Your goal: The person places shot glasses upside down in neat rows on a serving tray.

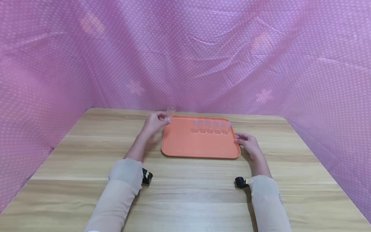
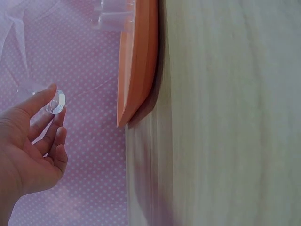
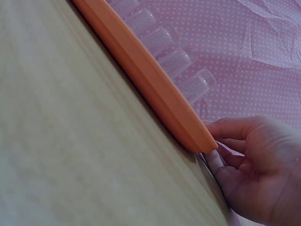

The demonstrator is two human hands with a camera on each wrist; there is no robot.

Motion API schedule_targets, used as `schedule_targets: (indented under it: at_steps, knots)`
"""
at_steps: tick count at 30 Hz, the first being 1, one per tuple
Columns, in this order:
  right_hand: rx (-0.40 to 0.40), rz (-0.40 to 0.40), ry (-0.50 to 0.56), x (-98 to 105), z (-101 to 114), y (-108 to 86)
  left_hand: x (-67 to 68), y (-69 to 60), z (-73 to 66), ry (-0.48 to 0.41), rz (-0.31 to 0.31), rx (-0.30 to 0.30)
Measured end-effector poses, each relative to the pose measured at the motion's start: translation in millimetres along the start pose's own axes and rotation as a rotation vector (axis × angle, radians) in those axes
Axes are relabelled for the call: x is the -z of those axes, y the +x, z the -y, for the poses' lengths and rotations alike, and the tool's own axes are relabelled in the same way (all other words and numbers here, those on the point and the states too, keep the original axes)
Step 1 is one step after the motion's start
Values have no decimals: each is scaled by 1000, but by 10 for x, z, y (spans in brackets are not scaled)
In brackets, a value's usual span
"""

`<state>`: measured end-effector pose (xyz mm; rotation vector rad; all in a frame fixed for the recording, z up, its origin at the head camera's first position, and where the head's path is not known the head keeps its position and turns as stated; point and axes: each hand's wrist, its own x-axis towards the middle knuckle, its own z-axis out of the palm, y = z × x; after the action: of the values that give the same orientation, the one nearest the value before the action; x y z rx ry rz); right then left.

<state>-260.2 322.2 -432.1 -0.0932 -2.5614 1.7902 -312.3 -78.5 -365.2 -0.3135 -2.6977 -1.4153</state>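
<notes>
My left hand (image 1: 153, 123) pinches a clear shot glass (image 1: 170, 113) by its thick base, between thumb and fingers. The glass is held with its mouth up, slightly tilted, over the far left corner of an orange tray (image 1: 185, 141). In the left wrist view its shiny base (image 2: 58, 102) shows between the fingertips, while the rest is faint. On the tray's far right part, several clear shot glasses (image 1: 212, 127) stand in a row, seemingly bases up. My right hand (image 1: 250, 144) grips the tray's right rim; in the right wrist view, fingers (image 3: 230, 128) lie above and below the edge.
The tray lies on a wood-grain table (image 1: 185, 193). A pink dotted cloth (image 1: 185, 64) hangs behind and at both sides of the table. Each wrist carries a black camera (image 1: 241, 182).
</notes>
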Motion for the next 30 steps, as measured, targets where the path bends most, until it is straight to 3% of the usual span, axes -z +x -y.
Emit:
schedule_targets:
  at_steps: [8,18,30]
  knots:
    - [-10,6,-9,4,11,-2,-29,17,-20,-61,-30,39]
    - [-10,4,-12,6,3,-2,-83,44,-43,-117,-96,44]
    - [-11,2,1,5,0,-2,-328,173,-86,-208,-93,-2]
